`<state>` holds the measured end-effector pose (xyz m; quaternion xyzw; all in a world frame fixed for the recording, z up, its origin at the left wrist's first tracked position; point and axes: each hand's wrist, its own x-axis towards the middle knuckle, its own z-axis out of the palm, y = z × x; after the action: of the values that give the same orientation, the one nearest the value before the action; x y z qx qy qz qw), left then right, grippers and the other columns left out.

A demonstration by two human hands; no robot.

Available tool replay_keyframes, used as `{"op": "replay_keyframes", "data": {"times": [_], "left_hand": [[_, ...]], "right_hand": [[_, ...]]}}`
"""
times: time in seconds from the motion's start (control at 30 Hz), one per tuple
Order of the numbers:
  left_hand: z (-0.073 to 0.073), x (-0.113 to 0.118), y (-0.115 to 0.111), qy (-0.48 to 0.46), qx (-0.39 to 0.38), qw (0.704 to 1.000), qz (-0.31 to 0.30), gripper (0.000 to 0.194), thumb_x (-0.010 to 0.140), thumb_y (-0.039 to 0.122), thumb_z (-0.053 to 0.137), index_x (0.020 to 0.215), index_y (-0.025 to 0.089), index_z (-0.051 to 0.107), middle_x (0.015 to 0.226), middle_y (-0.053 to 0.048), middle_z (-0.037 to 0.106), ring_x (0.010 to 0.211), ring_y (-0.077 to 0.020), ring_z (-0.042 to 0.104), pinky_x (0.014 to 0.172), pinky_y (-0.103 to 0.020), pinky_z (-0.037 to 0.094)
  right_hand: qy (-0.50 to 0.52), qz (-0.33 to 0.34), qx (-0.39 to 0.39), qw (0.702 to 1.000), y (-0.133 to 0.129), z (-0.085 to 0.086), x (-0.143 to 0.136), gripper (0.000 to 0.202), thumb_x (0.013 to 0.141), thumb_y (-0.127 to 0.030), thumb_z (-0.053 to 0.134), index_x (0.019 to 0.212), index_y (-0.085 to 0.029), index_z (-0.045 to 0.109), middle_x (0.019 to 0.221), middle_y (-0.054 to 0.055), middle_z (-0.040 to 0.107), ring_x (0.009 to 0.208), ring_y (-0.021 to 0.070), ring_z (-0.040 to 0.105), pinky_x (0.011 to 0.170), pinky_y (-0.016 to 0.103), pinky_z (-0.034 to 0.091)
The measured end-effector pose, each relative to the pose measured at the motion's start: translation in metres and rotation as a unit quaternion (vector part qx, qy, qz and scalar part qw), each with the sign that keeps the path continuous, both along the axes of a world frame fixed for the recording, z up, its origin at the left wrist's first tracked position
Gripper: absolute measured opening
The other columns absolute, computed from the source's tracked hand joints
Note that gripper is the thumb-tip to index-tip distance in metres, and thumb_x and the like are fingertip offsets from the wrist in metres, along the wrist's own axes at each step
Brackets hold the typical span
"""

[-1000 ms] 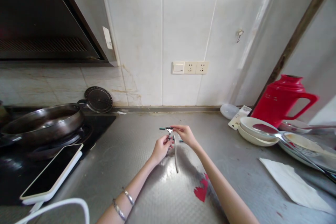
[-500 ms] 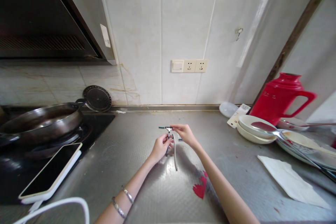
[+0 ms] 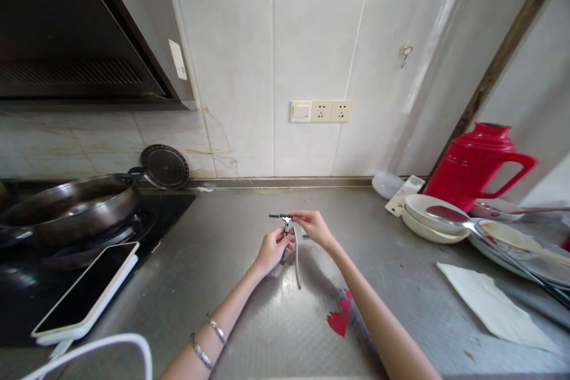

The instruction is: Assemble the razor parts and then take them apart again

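Observation:
Above the steel counter, my left hand (image 3: 272, 250) is closed around the upright shaft of a small T-shaped metal tool (image 3: 286, 222). At the top of that tool, the fingers of my right hand (image 3: 313, 225) pinch the right end of a thin dark crossbar, whose greenish left end (image 3: 273, 215) sticks out. A thin grey cable (image 3: 297, 267) hangs or lies just right of my left fingers and curves toward me. Under my right hand a small dark piece (image 3: 305, 236) shows, too small to identify.
On the left are a pan (image 3: 80, 208) on the black stove and a phone (image 3: 86, 291) with a white cable (image 3: 129, 339). To the right stand a red thermos (image 3: 472, 166), stacked bowls (image 3: 434, 237), a plate with utensils and a white napkin (image 3: 494, 309). Red pieces (image 3: 339, 319) lie near my right forearm.

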<state>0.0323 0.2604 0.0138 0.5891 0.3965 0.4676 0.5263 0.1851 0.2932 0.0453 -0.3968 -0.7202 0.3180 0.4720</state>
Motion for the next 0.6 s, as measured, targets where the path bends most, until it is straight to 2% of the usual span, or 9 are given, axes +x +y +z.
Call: {"op": "replay_keyframes", "data": {"times": [0.23, 0.6], "left_hand": [[0.0007, -0.0002, -0.0002, 0.008, 0.0, 1.0, -0.005, 0.024, 0.072, 0.036, 0.059, 0.081, 0.014, 0.057, 0.069, -0.004, 0.065, 0.053, -0.0118, 0.058, 0.053, -0.022, 0.044], [0.0007, 0.0006, -0.0005, -0.008, -0.05, 0.998, -0.027, 0.025, 0.071, 0.035, 0.06, 0.082, 0.013, 0.057, 0.068, -0.004, 0.064, 0.05, -0.0115, 0.058, 0.049, -0.021, 0.043]], "right_hand": [[-0.038, 0.001, 0.025, 0.999, -0.0035, 0.0052, 0.0025, 0.025, 0.079, -0.027, 0.049, 0.09, -0.019, 0.071, 0.084, 0.004, 0.071, 0.079, 0.0195, 0.064, 0.072, 0.029, 0.047], [-0.065, 0.011, 0.039, 0.997, -0.0045, 0.0078, 0.0064, 0.024, 0.079, -0.023, 0.049, 0.088, -0.02, 0.071, 0.081, 0.004, 0.071, 0.076, 0.0188, 0.064, 0.07, 0.027, 0.046]]}}
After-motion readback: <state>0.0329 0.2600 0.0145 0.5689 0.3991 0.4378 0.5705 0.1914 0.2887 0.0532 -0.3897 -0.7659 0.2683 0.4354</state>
